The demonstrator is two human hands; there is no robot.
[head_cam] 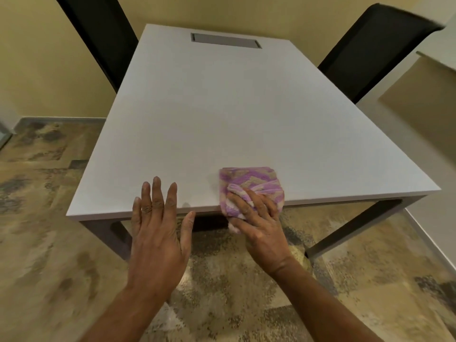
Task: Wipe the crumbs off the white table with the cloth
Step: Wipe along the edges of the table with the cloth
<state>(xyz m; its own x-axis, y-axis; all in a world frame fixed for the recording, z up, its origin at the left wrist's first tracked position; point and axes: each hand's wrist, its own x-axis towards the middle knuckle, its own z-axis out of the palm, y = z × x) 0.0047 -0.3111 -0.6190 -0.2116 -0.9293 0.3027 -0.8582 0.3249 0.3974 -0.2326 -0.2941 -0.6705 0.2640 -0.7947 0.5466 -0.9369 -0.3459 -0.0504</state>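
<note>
While your right hand (256, 218) grips the folded purple, white and tan terry cloth (249, 188), that cloth sits right at the near edge of the white rectangular table (222, 114) — part of it flat on the top, part of it hanging over the lip below your fingers. Your fingers curl over the bunched near end of the cloth and your thumb closes in under it, so the hand is clamped on the fabric rather than lying loose on it.

Your left hand (158, 223) is beside the cloth, along the same near edge of the table and a little apart from it. It is flat and spread, holding nothing: the four fingers reach over the tabletop, the thumb points out along the edge toward the cloth, and the palm hangs off the table over the floor. Whether the fingertips actually touch the surface cannot be told.

No crumbs can be made out on the tabletop; a faint smudge shows at the table's near edge between your two hands.

At the far end of the table a grey rectangular panel (225, 40) is set flush into the top. Two black chairs stand at the far corners of the table — one at the left (98, 38), one at the right (375, 48). A mottled tan and grey floor (49, 243) lies beneath the table.
</note>
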